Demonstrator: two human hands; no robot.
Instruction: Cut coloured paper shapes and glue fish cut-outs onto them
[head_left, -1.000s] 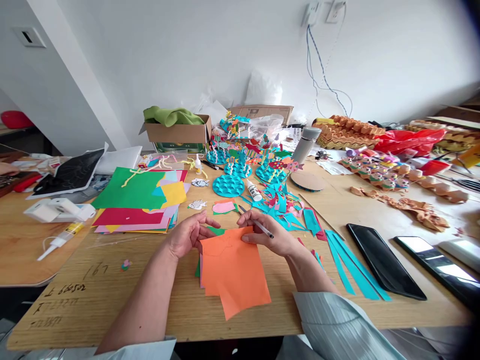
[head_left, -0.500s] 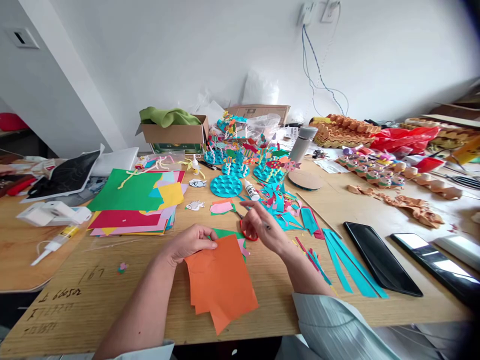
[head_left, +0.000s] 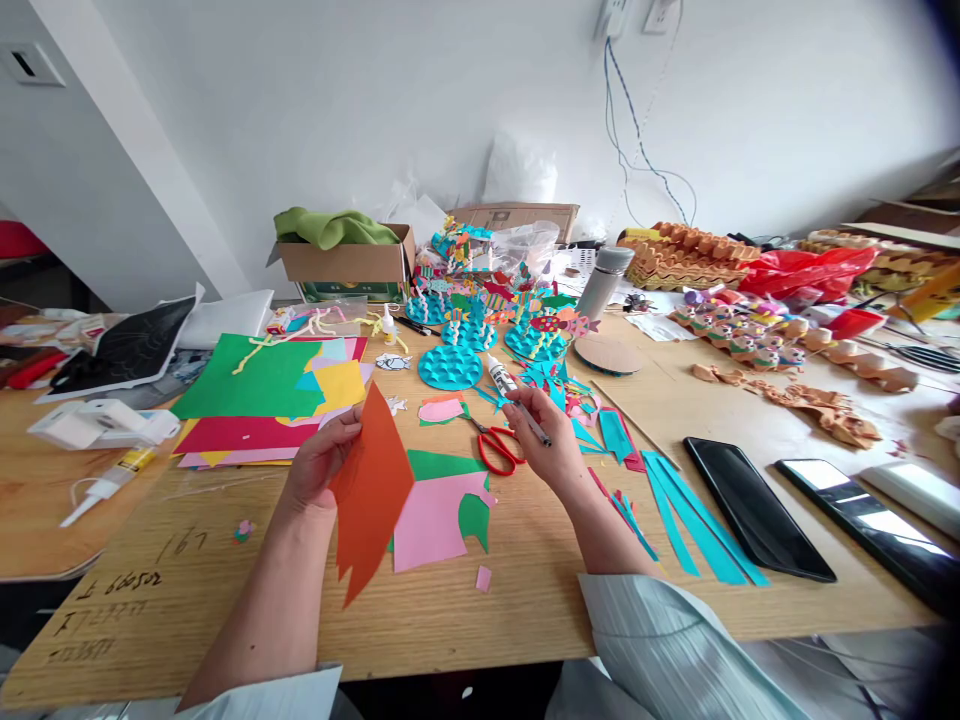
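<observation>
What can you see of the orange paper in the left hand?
The orange paper looks like thin, matte craft paper. It is lifted above the table and tilted steeply, so it appears narrow from this view. Its upper end narrows to a point, and its lower end is cut into jagged points. The left hand grips it along one side, and nothing else appears to touch it. Whether it is one sheet or several layers cannot be told.

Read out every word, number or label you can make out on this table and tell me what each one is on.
"167", handwritten on the wooden tabletop
"66502", handwritten on the same tabletop, nearer its edge
Lower handwritten lines: too blurred to read
Labels on the glue bottle and the glue tube: too small to read
</observation>
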